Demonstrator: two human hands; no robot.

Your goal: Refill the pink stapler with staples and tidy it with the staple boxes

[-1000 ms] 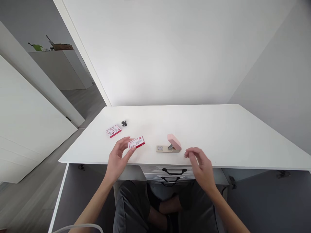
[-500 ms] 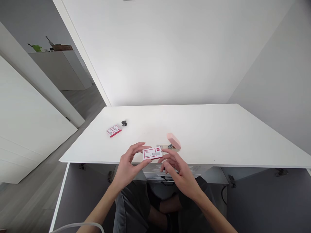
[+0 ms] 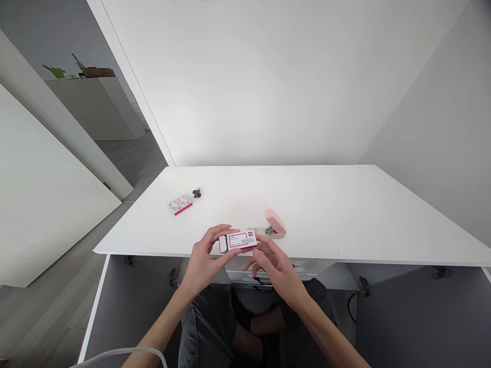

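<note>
Both hands hold a small red and white staple box just above the near edge of the white desk. My left hand pinches its left end, where a white inner tray sticks out a little. My right hand grips the right end with thumb and fingers. Just behind the box lies a pink and beige stapler with its top lid swung open.
Two more red and white staple boxes lie side by side at the desk's left, with a small black binder clip beside them. Drawer handles show under the desk edge. A white wall rises behind the desk.
My left hand lifted the box off the desk and brought it toward me. My right hand came in and took its right end. The inner tray now sticks out at the left.
</note>
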